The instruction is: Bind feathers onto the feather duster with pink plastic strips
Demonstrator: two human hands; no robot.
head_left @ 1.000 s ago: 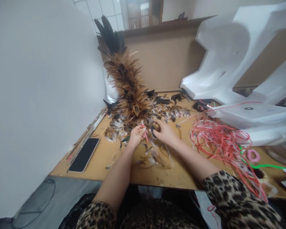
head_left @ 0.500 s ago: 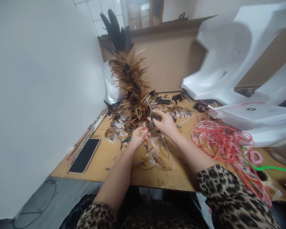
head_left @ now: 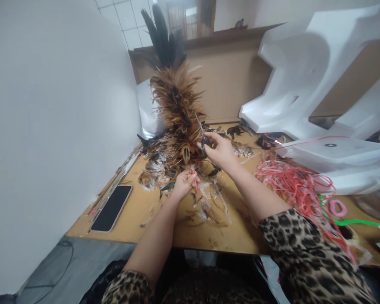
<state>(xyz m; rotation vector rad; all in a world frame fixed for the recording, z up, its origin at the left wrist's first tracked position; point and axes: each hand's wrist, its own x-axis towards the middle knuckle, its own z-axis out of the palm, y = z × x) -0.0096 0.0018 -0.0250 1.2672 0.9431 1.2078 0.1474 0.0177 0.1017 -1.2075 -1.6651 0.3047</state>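
A tall feather duster [head_left: 179, 97], brown with long black-green feathers at its tip, leans away from me over the table. My left hand [head_left: 183, 185] is closed at its lower end, where a short red strip [head_left: 195, 182] shows between the fingers. What the fingers cover of that end is hidden. To the right and a little higher, my right hand [head_left: 221, 152] is closed on black-handled scissors [head_left: 204, 139]. Their blades point up along the duster's right side. Loose feathers [head_left: 153, 171] lie on the table around the duster's base.
A phone [head_left: 112, 208] lies at the left of the wooden table [head_left: 164, 226], beside a white wall. At the right are a tangle of red plastic strips [head_left: 291, 185], a pink ring [head_left: 337, 208], a green strip and large white foam pieces [head_left: 297, 76]. Cardboard stands behind.
My right hand has lifted the scissors slightly up, away from my left hand. The duster's upper part has swung a little to the right. My left hand has kept its hold.
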